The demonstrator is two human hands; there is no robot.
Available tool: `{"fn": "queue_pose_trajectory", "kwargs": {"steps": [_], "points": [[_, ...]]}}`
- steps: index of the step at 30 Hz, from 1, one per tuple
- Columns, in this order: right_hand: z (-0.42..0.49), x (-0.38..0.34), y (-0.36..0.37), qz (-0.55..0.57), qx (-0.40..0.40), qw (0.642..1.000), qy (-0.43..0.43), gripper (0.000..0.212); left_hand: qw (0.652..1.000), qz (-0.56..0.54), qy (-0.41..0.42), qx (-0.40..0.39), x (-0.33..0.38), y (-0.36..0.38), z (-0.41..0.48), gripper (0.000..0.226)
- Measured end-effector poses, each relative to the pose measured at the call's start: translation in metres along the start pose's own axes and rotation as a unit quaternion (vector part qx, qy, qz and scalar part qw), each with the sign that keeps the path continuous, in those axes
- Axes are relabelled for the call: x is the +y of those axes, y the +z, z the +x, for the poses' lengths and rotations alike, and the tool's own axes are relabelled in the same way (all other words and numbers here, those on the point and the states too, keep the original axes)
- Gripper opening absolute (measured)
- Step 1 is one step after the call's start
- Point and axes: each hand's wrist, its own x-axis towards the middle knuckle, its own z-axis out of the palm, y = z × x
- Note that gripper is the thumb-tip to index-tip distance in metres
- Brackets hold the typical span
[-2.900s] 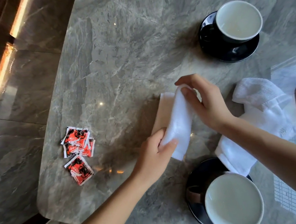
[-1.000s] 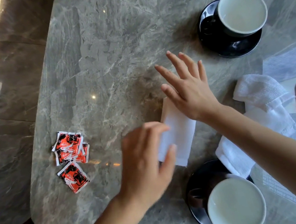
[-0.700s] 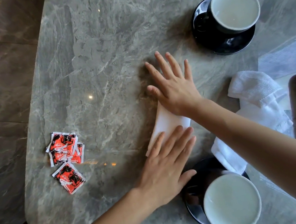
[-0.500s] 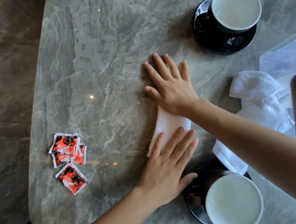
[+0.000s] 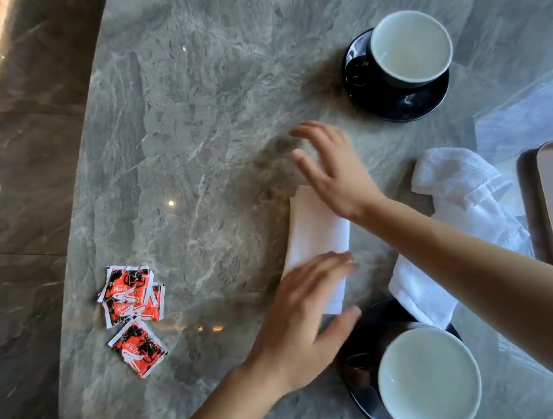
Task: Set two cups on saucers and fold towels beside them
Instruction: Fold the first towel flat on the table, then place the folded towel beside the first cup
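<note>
Both hands are spread with nothing pinched: the left hand (image 5: pixel 300 322) is over the near end of a folded white towel (image 5: pixel 317 235) on the grey marble tabletop (image 5: pixel 192 133), the right hand (image 5: pixel 332 166) over its far end, both blurred, so contact cannot be told. A second towel (image 5: pixel 454 224) lies crumpled to the right, its near end on the near saucer (image 5: pixel 363 401), which carries a cup (image 5: pixel 429 381); the far cup (image 5: pixel 411 46) sits on its saucer (image 5: pixel 400 100). Red packets (image 5: pixel 132 313) lie well to the left.
</note>
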Motion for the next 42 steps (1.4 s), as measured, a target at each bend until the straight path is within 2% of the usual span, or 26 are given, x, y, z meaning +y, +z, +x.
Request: {"fn": "queue_pose_trajectory", "kwargs": {"steps": [2, 4, 6, 8, 10, 12, 14, 16, 19, 23, 24, 27, 29, 33, 38, 42], "points": [[-0.02, 0.006, -0.02, 0.064, 0.057, 0.995, 0.041, 0.031, 0.991, -0.074, -0.062, 0.091, 0.006, -0.011, -0.001, 0.035], [-0.048, 0.015, -0.034, 0.075, 0.055, 0.99, 0.101, 0.022, 0.983, -0.043, -0.123, 0.133, 0.004, -0.014, 0.002, 0.041], [-0.074, 0.023, -0.04, 0.079, 0.024, 0.983, 0.164, 0.021, 0.973, 0.0, -0.194, 0.129, -0.005, -0.013, 0.01, 0.056], [-0.089, 0.024, -0.043, 0.108, -0.027, 0.97, 0.214, 0.027, 0.959, -0.005, -0.258, 0.115, -0.011, -0.013, 0.019, 0.062], [-0.093, 0.017, -0.042, 0.192, -0.086, 0.942, 0.261, 0.022, 0.943, -0.065, -0.303, 0.118, -0.009, -0.012, 0.03, 0.061], [-0.093, 0.006, -0.039, 0.283, -0.132, 0.9, 0.305, 0.019, 0.922, -0.138, -0.339, 0.128, -0.005, -0.01, 0.041, 0.058], [-0.093, -0.004, -0.034, 0.326, -0.155, 0.884, 0.298, 0.008, 0.913, -0.151, -0.359, 0.123, -0.004, -0.007, 0.048, 0.05], [-0.094, -0.007, -0.032, 0.363, -0.157, 0.874, 0.283, 0.009, 0.907, -0.171, -0.367, 0.115, 0.0, -0.006, 0.053, 0.032], [-0.097, 0.0, -0.034, 0.424, -0.171, 0.845, 0.277, 0.035, 0.885, -0.252, -0.373, 0.115, 0.008, -0.005, 0.058, 0.026], [-0.096, 0.01, -0.05, 0.453, -0.142, 0.84, 0.262, 0.033, 0.876, -0.303, -0.359, 0.105, 0.024, -0.007, 0.075, 0.005], [-0.094, 0.014, -0.056, 0.467, -0.129, 0.836, 0.257, 0.032, 0.881, -0.309, -0.346, 0.095, 0.028, -0.007, 0.081, 0.006], [-0.085, 0.026, -0.076, 0.516, -0.068, 0.814, 0.257, 0.038, 0.887, -0.33, -0.32, 0.052, 0.044, -0.007, 0.104, 0.031], [-0.078, 0.036, -0.091, 0.529, -0.016, 0.807, 0.261, 0.043, 0.886, -0.349, -0.303, 0.014, 0.056, -0.005, 0.121, 0.026], [-0.071, 0.054, -0.124, 0.5, 0.08, 0.828, 0.241, 0.046, 0.889, -0.377, -0.256, -0.051, 0.076, 0.007, 0.157, 0.017], [-0.056, 0.092, -0.156, 0.478, 0.166, 0.832, 0.227, 0.043, 0.903, -0.365, -0.226, -0.01, 0.093, 0.033, 0.207, 0.04], [-0.032, 0.125, -0.175, 0.459, 0.188, 0.837, 0.232, 0.053, 0.929, -0.315, -0.193, 0.038, 0.099, 0.056, 0.239, 0.041]]}}
